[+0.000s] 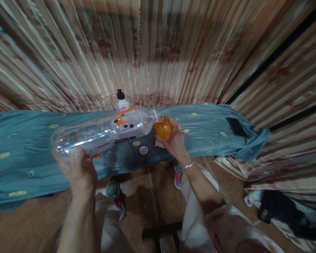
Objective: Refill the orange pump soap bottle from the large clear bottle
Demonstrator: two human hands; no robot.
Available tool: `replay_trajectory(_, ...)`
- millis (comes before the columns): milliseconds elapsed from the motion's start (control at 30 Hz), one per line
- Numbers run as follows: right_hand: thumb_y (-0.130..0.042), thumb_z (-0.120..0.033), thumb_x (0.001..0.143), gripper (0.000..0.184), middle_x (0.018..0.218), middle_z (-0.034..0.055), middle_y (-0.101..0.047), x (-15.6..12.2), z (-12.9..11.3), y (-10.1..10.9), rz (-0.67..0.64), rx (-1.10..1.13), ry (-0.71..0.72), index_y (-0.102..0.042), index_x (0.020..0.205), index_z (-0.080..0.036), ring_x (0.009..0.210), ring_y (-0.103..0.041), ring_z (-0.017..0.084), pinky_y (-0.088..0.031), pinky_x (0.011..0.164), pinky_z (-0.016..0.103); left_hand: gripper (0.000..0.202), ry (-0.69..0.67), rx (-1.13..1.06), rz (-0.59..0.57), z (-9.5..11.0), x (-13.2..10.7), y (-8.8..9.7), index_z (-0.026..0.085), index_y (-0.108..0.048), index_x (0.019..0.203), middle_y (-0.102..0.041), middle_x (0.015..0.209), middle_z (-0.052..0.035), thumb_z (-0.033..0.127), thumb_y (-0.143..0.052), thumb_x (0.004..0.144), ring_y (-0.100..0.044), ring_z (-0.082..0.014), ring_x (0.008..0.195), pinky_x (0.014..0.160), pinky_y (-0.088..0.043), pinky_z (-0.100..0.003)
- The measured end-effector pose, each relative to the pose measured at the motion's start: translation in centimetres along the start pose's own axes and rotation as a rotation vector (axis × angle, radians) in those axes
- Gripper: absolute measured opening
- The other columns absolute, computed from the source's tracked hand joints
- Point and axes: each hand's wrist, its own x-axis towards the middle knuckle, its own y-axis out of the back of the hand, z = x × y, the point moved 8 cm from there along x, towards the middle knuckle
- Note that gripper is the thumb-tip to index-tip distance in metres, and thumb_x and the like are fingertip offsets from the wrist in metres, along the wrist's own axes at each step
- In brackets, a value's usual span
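While the left hand (80,172) grips the base of a big clear bottle (102,131) and tips it almost level, its open neck points across toward the right hand (175,142), so the mouth sits right at the rim of what that hand holds. The fingers of the left hand are wrapped around the bottle's bottom end with the thumb pressed on top, a firm grip that keeps the long body from rolling. The bottle looks nearly empty, which would explain how far it is tilted. The right hand is curled about a small round glass (162,128) full of orange liquid, held just under the bottle's mouth and kept upright so nothing spills. A silver bangle (187,165) sits on that wrist. Just below and between the two hands, a small white cap (143,150) lies on the blue cloth (28,140) that covers the table, within easy reach. Beyond the hands, behind the bottle, a small pink bottle with a black top (121,100) stands upright against the striped curtain (158,49). Well off past the right hand, a dark phone (235,126) lies flat on the cloth.
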Motion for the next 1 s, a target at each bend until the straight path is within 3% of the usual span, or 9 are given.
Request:
replay_trajectory(467, -0.084, -0.032, 0.068, 0.082, 0.124, 0.0172, -0.064, 0.11, -0.16, 0.15, 0.003, 0.001, -0.001, -0.043, 0.136, -0.012, 0.114, -0.06, 0.032, -0.051, 0.101, 0.054, 0.049, -0.021, -0.052, -0.002, -0.37, 0.13, 0.41, 0.018, -0.067, 0.099, -0.063, 0.095, -0.0073, 0.041, -0.077, 0.057, -0.052, -0.0123, 0.06, 0.036, -0.041, -0.02)
replay_trajectory(1000, -0.082, -0.033, 0.07, 0.081, 0.124, 0.0179, -0.064, 0.05, -0.19, 0.11, 0.005, -0.004, 0.011, -0.043, 0.136, -0.012, 0.114, -0.06, 0.033, -0.051, 0.101, 0.054, 0.045, -0.038, -0.037, -0.023, -0.1, 0.17, 0.23, 0.021, -0.068, 0.099, -0.064, 0.099, -0.0059, 0.041, -0.075, 0.06, -0.05, -0.0109, 0.059, 0.037, -0.041, -0.019)
